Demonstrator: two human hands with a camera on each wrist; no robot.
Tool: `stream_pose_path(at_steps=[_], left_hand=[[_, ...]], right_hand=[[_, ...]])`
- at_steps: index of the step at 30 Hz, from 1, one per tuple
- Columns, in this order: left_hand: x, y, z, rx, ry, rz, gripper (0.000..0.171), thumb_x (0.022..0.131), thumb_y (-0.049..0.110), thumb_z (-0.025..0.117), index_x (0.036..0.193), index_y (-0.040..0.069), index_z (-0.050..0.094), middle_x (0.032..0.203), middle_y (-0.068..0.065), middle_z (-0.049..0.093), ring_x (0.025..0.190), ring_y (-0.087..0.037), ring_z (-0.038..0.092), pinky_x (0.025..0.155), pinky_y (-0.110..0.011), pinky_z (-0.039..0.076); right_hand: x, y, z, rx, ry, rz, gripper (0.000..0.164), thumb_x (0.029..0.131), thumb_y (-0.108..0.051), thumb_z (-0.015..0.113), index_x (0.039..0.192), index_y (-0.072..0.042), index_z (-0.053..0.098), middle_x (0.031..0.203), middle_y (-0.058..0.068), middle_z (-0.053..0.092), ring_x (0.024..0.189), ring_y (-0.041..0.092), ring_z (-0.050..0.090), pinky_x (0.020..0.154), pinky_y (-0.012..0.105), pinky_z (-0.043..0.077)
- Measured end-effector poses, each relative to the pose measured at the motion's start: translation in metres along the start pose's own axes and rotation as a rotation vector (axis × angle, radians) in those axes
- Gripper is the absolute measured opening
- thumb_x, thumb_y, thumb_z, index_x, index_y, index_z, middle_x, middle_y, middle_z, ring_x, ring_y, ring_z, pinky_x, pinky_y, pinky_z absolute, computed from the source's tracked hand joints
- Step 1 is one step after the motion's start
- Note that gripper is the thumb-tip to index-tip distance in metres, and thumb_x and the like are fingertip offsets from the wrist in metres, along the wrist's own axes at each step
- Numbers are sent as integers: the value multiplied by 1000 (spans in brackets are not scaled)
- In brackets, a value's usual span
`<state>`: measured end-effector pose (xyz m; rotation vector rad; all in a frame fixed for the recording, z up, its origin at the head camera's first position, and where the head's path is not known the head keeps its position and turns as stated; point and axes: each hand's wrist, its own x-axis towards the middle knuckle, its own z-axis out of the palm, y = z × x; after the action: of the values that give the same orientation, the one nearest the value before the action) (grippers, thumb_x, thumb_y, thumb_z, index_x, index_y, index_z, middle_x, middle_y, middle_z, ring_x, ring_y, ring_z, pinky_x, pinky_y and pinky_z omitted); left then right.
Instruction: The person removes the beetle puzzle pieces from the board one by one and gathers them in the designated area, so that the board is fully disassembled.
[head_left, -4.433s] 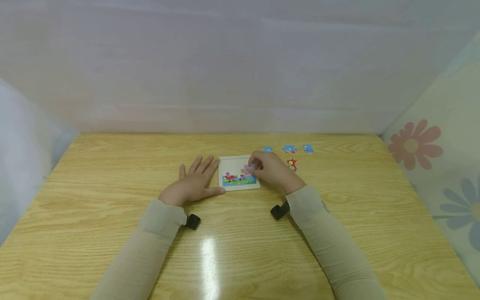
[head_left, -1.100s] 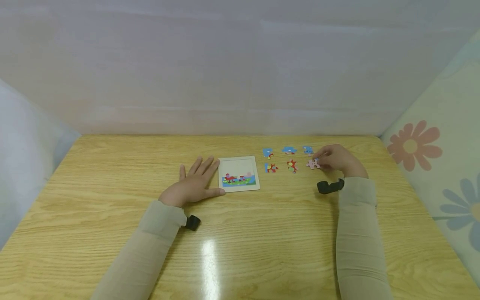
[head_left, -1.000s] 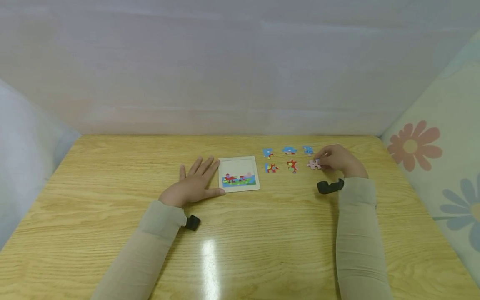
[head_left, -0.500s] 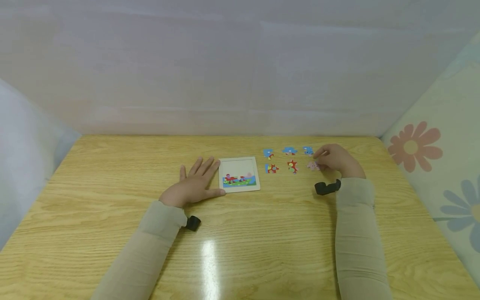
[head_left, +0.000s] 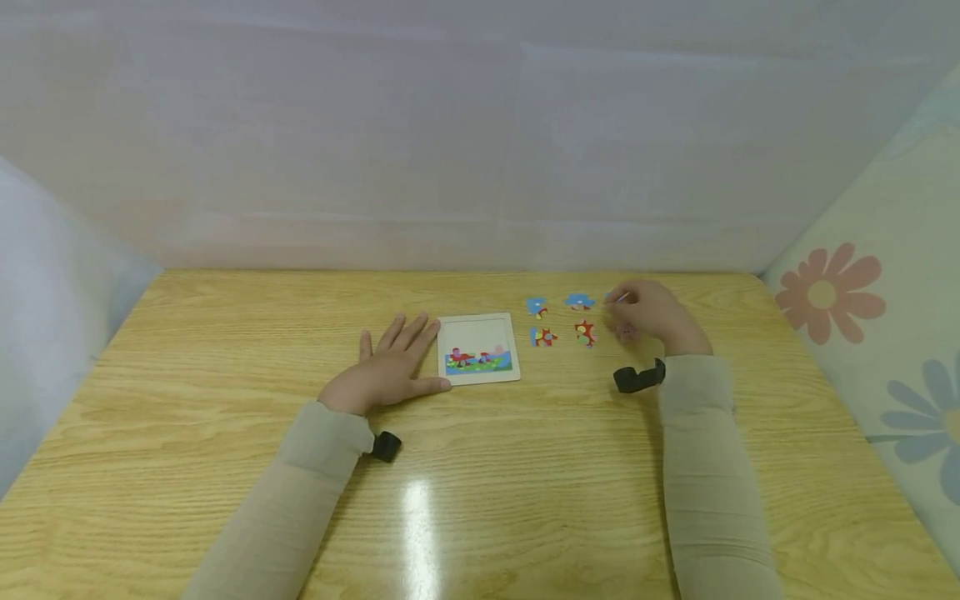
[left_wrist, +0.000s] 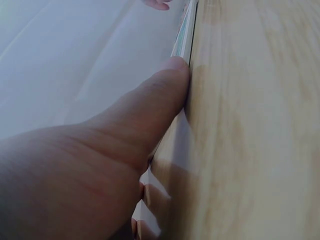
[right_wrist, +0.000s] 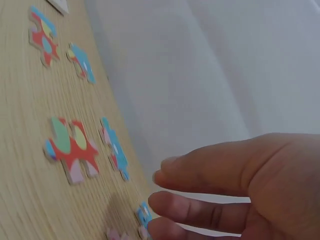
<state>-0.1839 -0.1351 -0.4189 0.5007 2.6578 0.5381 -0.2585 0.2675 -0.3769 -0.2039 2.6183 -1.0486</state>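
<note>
My left hand [head_left: 386,375] lies flat with spread fingers, its thumb and fingertips touching the left side of the square puzzle tray [head_left: 480,332]. Puzzle pieces with a green, blue and red picture fill the tray's lower part. My right hand [head_left: 656,317] hovers over the right end of the loose pieces, fingers slightly bent and holding nothing. Below it lies a pink puzzle piece [right_wrist: 117,234], partly cut off in the right wrist view. Just past the fingertips is a blue puzzle piece [right_wrist: 144,215], mostly hidden by the hand in the head view.
Between tray and right hand lie a red spiky puzzle piece [head_left: 585,333], a blue puzzle piece [head_left: 579,301], a blue-and-red corner piece [head_left: 536,307] and a red-and-blue piece [head_left: 542,337]. A pale cloth wall [head_left: 480,167] rises behind the wooden table [head_left: 525,483].
My right hand has carried the pink piece from the tray to the right, set it beside the others and let go. Now it has shifted slightly left and away. The left hand stays still.
</note>
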Motion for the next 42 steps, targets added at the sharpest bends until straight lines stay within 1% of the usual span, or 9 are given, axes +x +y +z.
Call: stream_pose_path(at_steps=[4,6,11,14,18,22,28,35,42], left_hand=[[0,0,0,-1,0,3,101,94,64,58,165,18,2,171,-7,-7,153,-36,-17,109,-74,-16],[1,-1,0,0,1,3,101,94,64,58,165,18,2,171,-7,-7,154,-37,-17,109,-74,-16],[0,-1,0,4,1,-1,102,94,65,58,165,19,2,171,-7,-7,154,-36,-17,109,-74,-16],[0,-1,0,5,0,-2,102,94,65,58,165,19,2,171,-7,-7,154,-36,-16,109,-74,-15],[0,-1,-1,7,-2,-2,102,94,66,58,165,19,2,171,-7,-7,154,-37,-16,109,-74,-15],[1,-2,0,15,-3,-5,102,94,66,57,165,19,2,171,-6,-7,154,-36,-16,109,-74,-15],[1,-3,0,13,0,-7,101,94,65,57,165,19,2,171,-7,-7,154,-36,-16,109,-74,-15],[2,-3,0,20,2,-9,101,94,66,57,165,19,1,171,-6,-7,154,-36,-16,109,-74,-15],[3,-2,0,21,-1,-23,102,94,67,57,165,19,2,171,-7,-6,154,-37,-16,109,-75,-14]], right_hand=[[2,-9,7,-61,59,-55,25,104,-21,57,118,-2,66,99,17,63,71,25,60,68,38,50],[4,-12,11,-70,78,-72,26,104,-22,57,119,-3,67,102,15,62,66,22,57,63,35,48],[8,-21,21,10,82,-93,25,104,-19,56,120,-2,66,103,14,60,52,16,47,46,30,44],[9,-28,27,23,108,-120,25,104,-20,58,119,-2,68,104,13,62,69,21,57,58,31,50],[11,-39,38,48,145,-174,24,103,-18,60,119,-2,69,106,12,65,91,28,60,74,36,53],[13,-49,51,65,152,-245,22,103,-16,60,117,-2,68,108,11,65,94,26,59,77,38,52],[14,-62,69,73,104,-332,21,102,-15,61,116,-2,69,108,9,66,97,25,61,81,39,52],[10,-76,87,77,22,-340,19,102,-12,60,116,-1,69,107,8,67,95,23,62,72,35,55],[8,-84,106,52,-5,-336,16,100,-11,64,112,-3,72,103,5,69,95,22,63,84,37,53]])
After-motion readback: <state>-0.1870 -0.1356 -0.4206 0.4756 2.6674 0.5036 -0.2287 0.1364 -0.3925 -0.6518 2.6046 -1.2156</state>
